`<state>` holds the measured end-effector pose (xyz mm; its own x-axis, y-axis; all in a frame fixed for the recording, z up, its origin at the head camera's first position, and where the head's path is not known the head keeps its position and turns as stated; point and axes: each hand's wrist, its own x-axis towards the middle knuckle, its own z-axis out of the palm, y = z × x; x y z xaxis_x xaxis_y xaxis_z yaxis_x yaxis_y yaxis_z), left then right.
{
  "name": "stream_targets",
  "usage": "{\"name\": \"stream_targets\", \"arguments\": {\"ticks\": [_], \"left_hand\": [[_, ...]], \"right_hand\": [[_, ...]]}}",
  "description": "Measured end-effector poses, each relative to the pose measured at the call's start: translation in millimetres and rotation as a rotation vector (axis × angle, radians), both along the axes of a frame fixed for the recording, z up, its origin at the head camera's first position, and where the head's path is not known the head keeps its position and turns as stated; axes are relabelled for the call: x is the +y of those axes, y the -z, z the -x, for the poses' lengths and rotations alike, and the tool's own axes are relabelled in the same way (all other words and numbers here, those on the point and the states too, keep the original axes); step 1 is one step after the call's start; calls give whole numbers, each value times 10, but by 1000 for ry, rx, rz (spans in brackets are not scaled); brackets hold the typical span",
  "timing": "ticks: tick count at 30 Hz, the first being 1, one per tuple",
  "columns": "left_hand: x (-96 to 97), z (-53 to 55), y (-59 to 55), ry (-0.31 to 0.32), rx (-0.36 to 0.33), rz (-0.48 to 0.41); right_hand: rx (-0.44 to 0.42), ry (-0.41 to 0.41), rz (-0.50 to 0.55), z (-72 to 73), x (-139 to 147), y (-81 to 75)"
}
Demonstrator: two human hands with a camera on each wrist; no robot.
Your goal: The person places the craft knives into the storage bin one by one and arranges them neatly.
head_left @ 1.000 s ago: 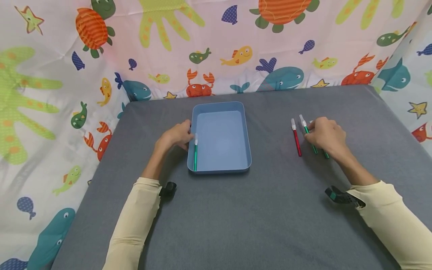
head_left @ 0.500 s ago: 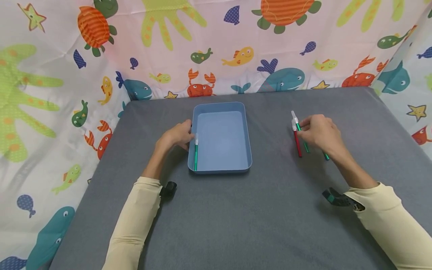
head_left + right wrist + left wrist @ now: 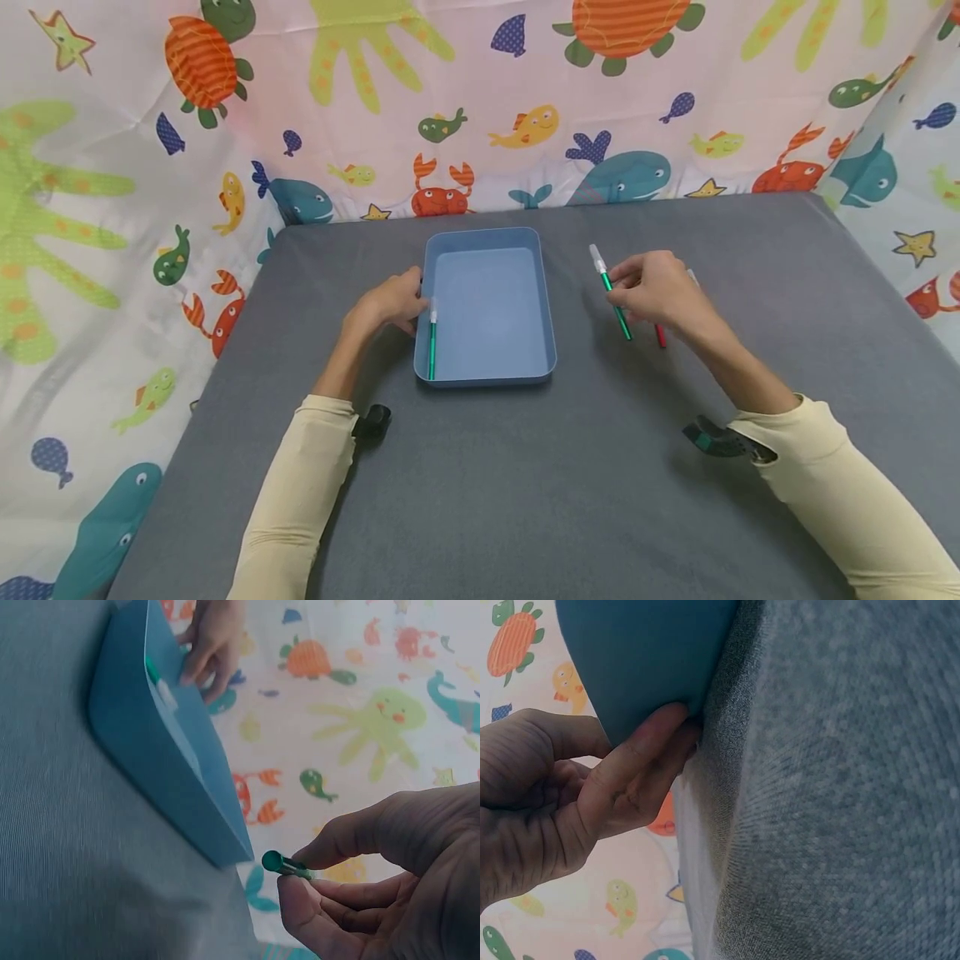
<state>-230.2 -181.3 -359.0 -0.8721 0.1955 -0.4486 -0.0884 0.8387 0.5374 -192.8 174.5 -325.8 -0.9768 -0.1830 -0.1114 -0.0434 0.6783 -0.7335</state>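
My left hand (image 3: 390,302) grips the left side of a blue rectangular tray (image 3: 495,317); in the left wrist view its fingers and thumb pinch the tray wall (image 3: 645,660). Inside, along the tray's left wall, lies a green marker (image 3: 432,346) with a whitish cap. To the right of the tray, my right hand (image 3: 656,287) pinches a second green marker (image 3: 618,312) between thumb and fingertips, cap pointing away from me. The right wrist view shows the held marker's green end (image 3: 274,861) beside the fingertips. A red marker (image 3: 660,336) is partly hidden under the right hand.
Beyond the right hand a whitish cap (image 3: 692,277) peeks out, the rest of that marker hidden by the hand and wrist. Grey cloth (image 3: 510,483) covers the table. A curtain with sea animals (image 3: 480,100) hangs behind and beside it.
My right hand has lifted the green marker from beside the others and carried it left, past the red marker, toward the tray. The left hand keeps its grip on the tray.
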Motion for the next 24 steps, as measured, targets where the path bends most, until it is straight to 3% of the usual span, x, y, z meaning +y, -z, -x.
{"name": "stream_targets", "arguments": {"ticks": [13,24], "left_hand": [[-17,-3,24,-7,-4,1],[3,-4,16,-11,0,7]], "right_hand": [[-25,-80,94,66,-610,80],[-14,-140,64,75,-1041,271]]}}
